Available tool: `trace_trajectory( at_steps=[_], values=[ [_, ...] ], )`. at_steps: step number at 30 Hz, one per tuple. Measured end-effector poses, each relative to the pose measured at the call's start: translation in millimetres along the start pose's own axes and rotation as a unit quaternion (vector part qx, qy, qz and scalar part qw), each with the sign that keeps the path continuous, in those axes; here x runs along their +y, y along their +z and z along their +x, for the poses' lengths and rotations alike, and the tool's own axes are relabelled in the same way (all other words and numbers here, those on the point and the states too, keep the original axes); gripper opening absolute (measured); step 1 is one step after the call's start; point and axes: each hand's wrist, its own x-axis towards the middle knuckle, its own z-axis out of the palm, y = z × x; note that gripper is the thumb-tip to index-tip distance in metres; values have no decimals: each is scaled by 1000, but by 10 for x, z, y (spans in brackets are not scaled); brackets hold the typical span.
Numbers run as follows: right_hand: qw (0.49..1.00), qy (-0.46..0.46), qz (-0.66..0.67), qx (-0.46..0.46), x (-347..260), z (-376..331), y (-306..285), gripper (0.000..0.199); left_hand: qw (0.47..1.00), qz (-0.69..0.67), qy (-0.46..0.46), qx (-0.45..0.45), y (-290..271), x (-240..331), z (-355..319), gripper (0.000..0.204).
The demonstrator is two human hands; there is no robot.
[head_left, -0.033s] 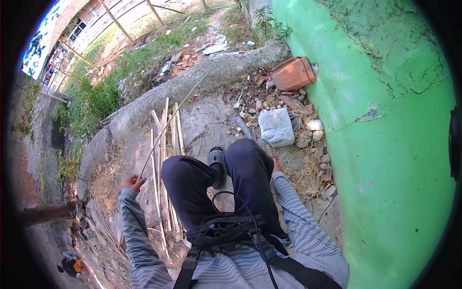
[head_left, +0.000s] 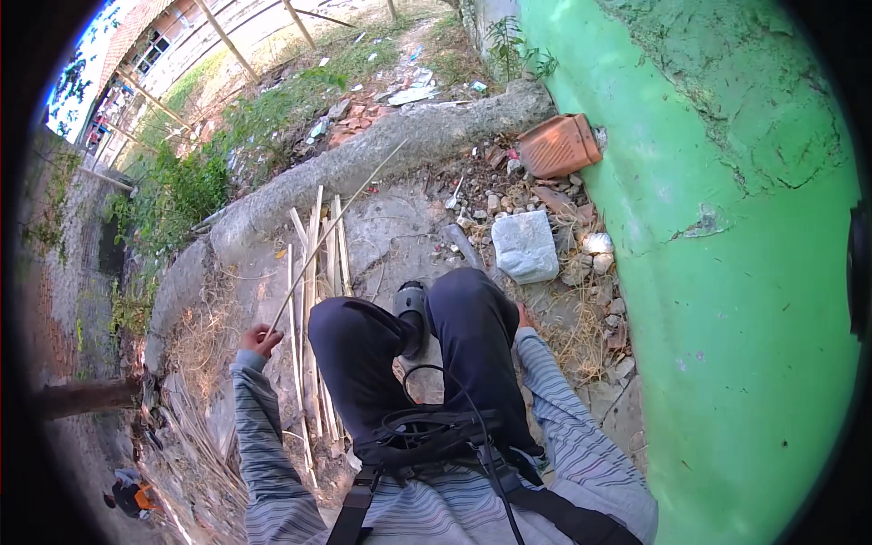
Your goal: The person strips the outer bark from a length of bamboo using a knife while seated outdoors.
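Note:
My left hand (head_left: 261,340) is closed around the lower end of a long thin stick (head_left: 320,243). The stick slants up to the right, across several pale split strips (head_left: 340,238) that lie on the ground to the left of my knees. Beside my right knee, my right hand (head_left: 524,317) shows only a small part. Its fingers are hidden behind the leg, so whether it holds anything is not visible. A whitish stone block (head_left: 525,247) lies beyond that knee.
A bright green wall (head_left: 727,300) rises along the right, with an orange ribbed container (head_left: 559,145) and rubble at its foot. A low concrete ledge (head_left: 363,152) curves across the far side. Far lower left, a person (head_left: 132,496) is partly visible.
The whole view has shifted slightly, the surroundings sliding a little right and down. The stick's tip has swung slightly to the right. My left hand keeps its grip on the stick.

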Motion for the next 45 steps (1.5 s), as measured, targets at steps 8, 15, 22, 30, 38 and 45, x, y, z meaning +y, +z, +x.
trace_trajectory(
  at_steps=[8, 15, 22, 30, 38, 45],
  values=[
    [999, 5, -39, -27, -201, 289, 65, 36, 990, 133, 37, 8, 854, 127, 657, 29],
    [997, 12, -56, -43, -223, 365, 227, 36, 947, 320, 24, 27, 1077, 397, 635, 38],
    [996, 14, -69, -53, -156, 421, 222, 35, 923, 383, -34, -7, 1060, 523, 662, 40],
    [995, 0, -73, -64, -187, 430, 264, 34, 973, 228, -23, 20, 951, 816, 543, 37],
    [995, -2, -76, -71, -71, 480, 307, 33, 973, 229, 33, 6, 912, 863, 565, 35],
    [996, -16, -59, -63, 15, 476, 293, 33, 977, 197, 65, 43, 924, 718, 638, 31]
  ],
)
